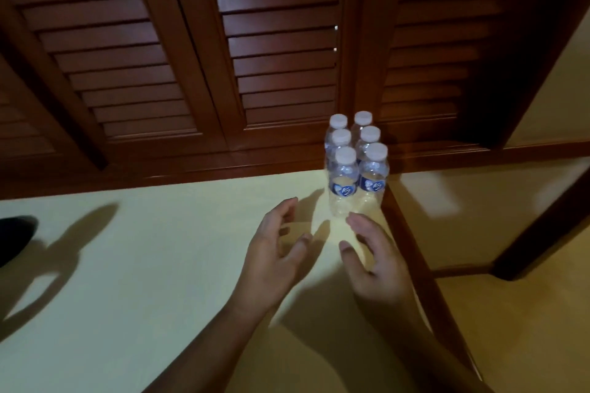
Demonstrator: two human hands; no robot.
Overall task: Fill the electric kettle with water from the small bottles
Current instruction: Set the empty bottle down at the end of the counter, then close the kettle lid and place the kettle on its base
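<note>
Several small clear water bottles (pixel 356 166) with white caps and blue labels stand upright in two rows near the right edge of a pale yellow tabletop (pixel 143 265). My left hand (pixel 274 252) is open, palm turned right, just below and left of the nearest bottles. My right hand (pixel 373 262) is open too, palm turned left, its fingertips close to the base of the front bottles. Neither hand holds anything. A dark rounded object (pixel 16 236) shows at the left edge; I cannot tell whether it is the kettle.
Brown louvred wooden doors (pixel 191 57) rise directly behind the table. The table's dark wooden edge (pixel 415 249) runs down the right side, with yellow floor (pixel 510 329) and a dark wooden frame (pixel 542 226) beyond it.
</note>
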